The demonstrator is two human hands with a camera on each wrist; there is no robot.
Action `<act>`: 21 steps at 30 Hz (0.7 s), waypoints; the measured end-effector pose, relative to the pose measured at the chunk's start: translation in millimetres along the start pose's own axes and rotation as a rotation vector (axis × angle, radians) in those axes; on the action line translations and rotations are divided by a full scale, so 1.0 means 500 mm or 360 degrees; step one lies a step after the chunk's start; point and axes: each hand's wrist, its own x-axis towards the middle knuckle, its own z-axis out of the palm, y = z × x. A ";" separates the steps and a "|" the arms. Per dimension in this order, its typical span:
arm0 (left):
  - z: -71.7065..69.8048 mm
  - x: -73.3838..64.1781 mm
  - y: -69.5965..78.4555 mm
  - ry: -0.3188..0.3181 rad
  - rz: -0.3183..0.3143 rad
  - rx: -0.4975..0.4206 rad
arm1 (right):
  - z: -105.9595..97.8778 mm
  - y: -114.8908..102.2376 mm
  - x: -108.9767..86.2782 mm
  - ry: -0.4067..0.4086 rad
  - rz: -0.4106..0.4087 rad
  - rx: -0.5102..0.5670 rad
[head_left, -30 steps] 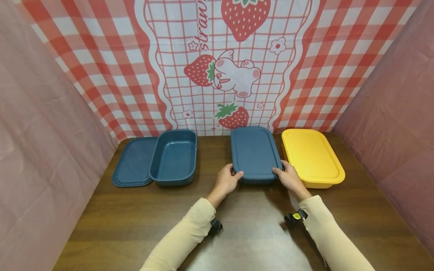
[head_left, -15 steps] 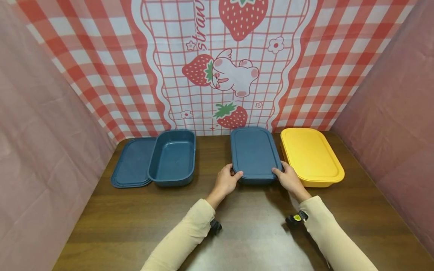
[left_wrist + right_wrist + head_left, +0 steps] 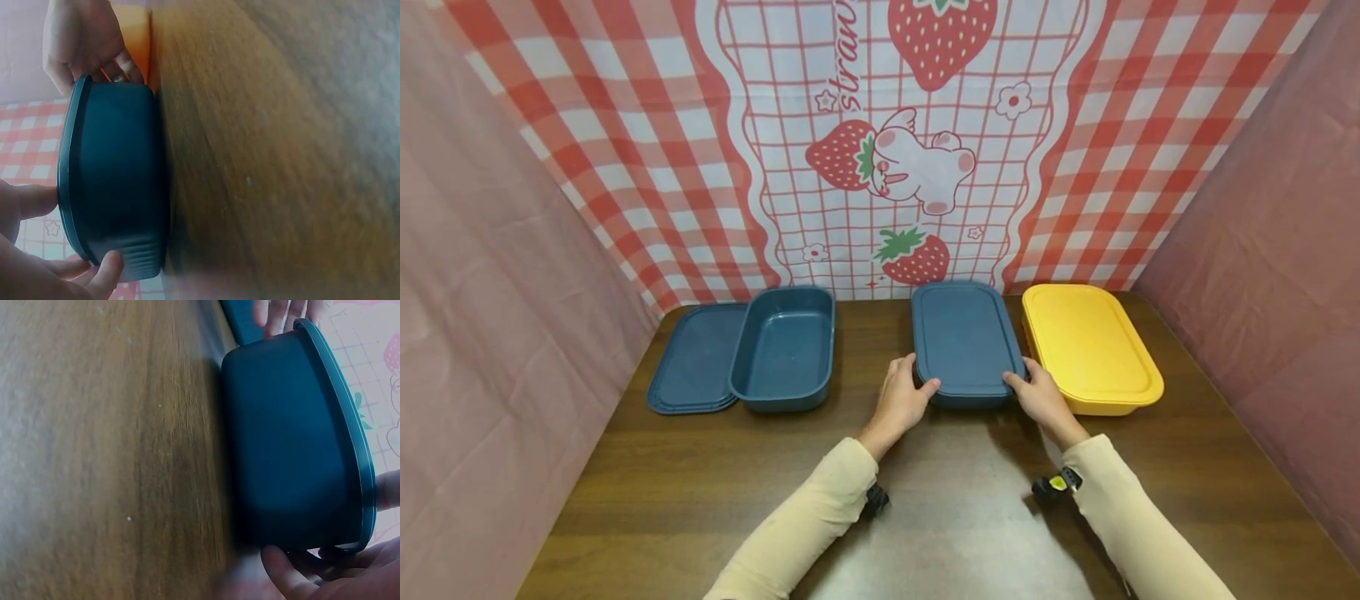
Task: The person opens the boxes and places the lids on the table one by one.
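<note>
A blue rectangular food container (image 3: 966, 337) with its lid on stands near the back of the table, right of centre. At its near left corner my left hand (image 3: 901, 402) has the thumb on the lid's edge and the fingers against the side. My right hand (image 3: 1043, 397) holds the near right corner likewise, thumb on top. From the left wrist view, the container's base (image 3: 119, 162) rests on the table, and the lid's rim (image 3: 70, 169) sits against the walls. In the right wrist view, right-hand fingertips (image 3: 278, 565) touch the side wall below the rim.
A yellow lidded container (image 3: 1093, 346) stands close on the right. To the left, an open blue container (image 3: 790, 358) stands beside a loose blue lid (image 3: 696, 358), overlapping its edge. Behind the wooden table (image 3: 955, 517) hangs a strawberry-print cloth (image 3: 865, 242).
My left fingers have shifted slightly farther along the container's left side. The right hand stays at its corner, and the lid remains on.
</note>
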 end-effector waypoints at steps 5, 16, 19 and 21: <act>0.005 0.000 0.004 0.0122 0.0140 0.0124 | 0.001 0.000 0.001 0.0008 0.0021 -0.0009; 0.009 -0.004 0.015 0.0278 0.0559 0.0460 | 0.003 0.001 -0.002 0.0030 0.0014 -0.0024; 0.010 -0.007 0.021 0.0271 0.0639 0.0526 | 0.004 0.000 -0.003 0.0031 0.0013 -0.0023; 0.012 -0.010 0.026 0.0242 0.0672 0.0552 | 0.004 0.000 -0.003 0.0033 0.0013 -0.0019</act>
